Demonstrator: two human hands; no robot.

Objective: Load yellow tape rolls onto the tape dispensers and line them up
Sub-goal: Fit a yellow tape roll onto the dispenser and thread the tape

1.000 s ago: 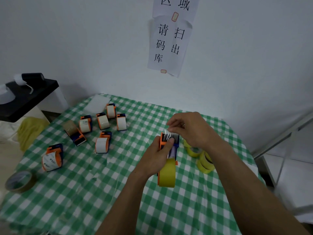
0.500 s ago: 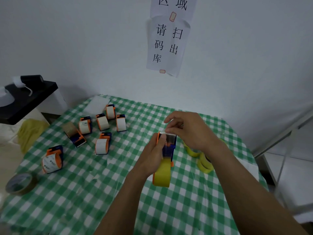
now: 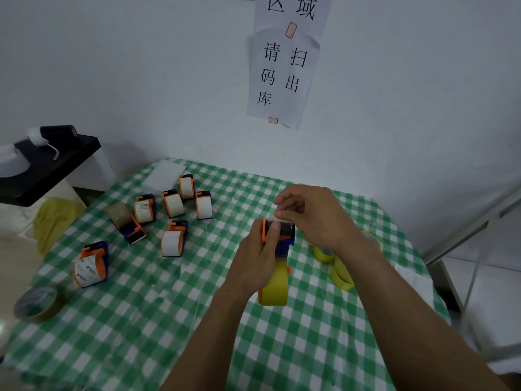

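Head view showed the green-checked desk (image 3: 169, 320), and nearest me the yellow roll (image 3: 275, 289) seated at the near end of the dispenser (image 3: 284, 244). My left grip (image 3: 255, 258) was wrapped round the dispenser's side, thumb up along its orange cheek. The dispenser's long axis ran away from me, with the roll near and the cutter far. At that far end my right grip (image 3: 313, 215) was narrowed to a pinch on what looked like the tape end, just above the cutter, though the strip was too faint to be sure of. I judged the coming move turned on bringing that end down onto the blade. The right grip was the nearer to it, and the left only steadied. Just right of the hands lay the spare rolls (image 3: 342, 277), partly hidden by my right forearm. Well to the left stood the white dispensers (image 3: 172, 241), scattered rather than lined up, with a brown roll (image 3: 38, 303) at the desk's left edge.
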